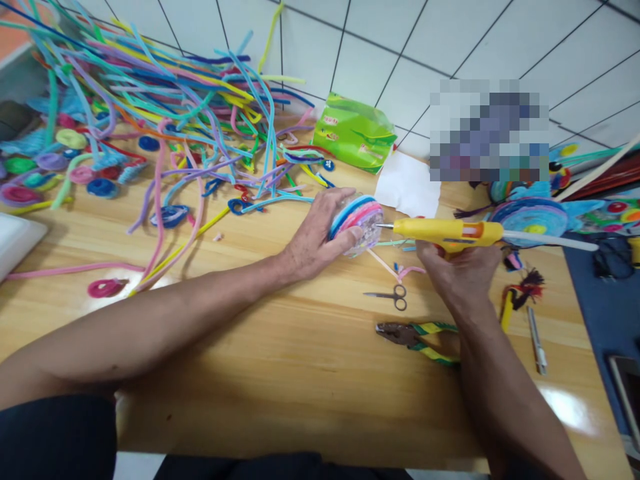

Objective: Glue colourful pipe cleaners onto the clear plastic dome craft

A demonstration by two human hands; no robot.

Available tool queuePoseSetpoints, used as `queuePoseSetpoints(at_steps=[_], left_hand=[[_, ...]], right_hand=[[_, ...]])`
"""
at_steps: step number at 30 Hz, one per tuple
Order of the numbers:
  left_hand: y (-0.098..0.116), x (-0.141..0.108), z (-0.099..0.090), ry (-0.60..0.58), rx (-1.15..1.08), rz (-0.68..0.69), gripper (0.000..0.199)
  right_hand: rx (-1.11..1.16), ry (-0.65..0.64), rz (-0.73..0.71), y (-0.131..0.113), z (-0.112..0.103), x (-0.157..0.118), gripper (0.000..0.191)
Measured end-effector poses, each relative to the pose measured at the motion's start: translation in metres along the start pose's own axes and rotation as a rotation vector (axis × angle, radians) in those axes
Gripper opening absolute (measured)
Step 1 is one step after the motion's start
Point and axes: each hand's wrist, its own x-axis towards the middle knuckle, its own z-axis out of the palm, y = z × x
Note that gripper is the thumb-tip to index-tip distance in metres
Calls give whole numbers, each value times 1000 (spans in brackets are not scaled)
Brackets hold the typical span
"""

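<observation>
My left hand (320, 233) is closed around a rounded clear plastic piece (361, 223) banded with blue, pink and lilac pipe cleaners. Its thumb lies across the near side. In my right hand (463, 267) is a yellow glue gun (445, 231), with a long white glue stick (555, 240) jutting from its rear. The metal nozzle points left, at or very near the right side of the plastic piece; whether they touch I cannot tell. Below lie small scissors (399, 297) and, close to my right forearm, pliers (420, 337) with green and yellow handles.
A heap of colourful pipe cleaners (200, 100) spreads over the left and back of the wooden table (300, 387), with coiled discs among them. A green packet (355, 133) and white paper (409, 185) lie at the back. Rightward are a blue fish-like craft (530, 221) and a utility knife (537, 343).
</observation>
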Motion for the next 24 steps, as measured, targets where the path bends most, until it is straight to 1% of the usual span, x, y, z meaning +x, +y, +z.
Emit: queuePoseSetpoints(at_steps=[3, 5, 10, 14, 17, 20, 24], left_hand=[[0, 0, 0, -1, -1, 4, 65], [0, 0, 0, 2, -3, 4, 66], [0, 0, 0, -1, 6, -6, 67], [0, 1, 0, -3, 7, -9, 68], [1, 1, 0, 1, -2, -6, 68], [2, 1, -1, -2, -8, -20, 67], [2, 0, -1, 3, -44, -44, 67]], right_hand=[[40, 62, -5, -6, 0, 0, 11], [43, 70, 4, -6, 1, 0, 11], [25, 43, 23, -3, 1, 0, 15], [31, 47, 19, -10, -1, 0, 12], [29, 32, 31, -13, -1, 1, 15], [62, 48, 37, -11, 0, 1, 17], [68, 37, 0, -10, -1, 0, 19]])
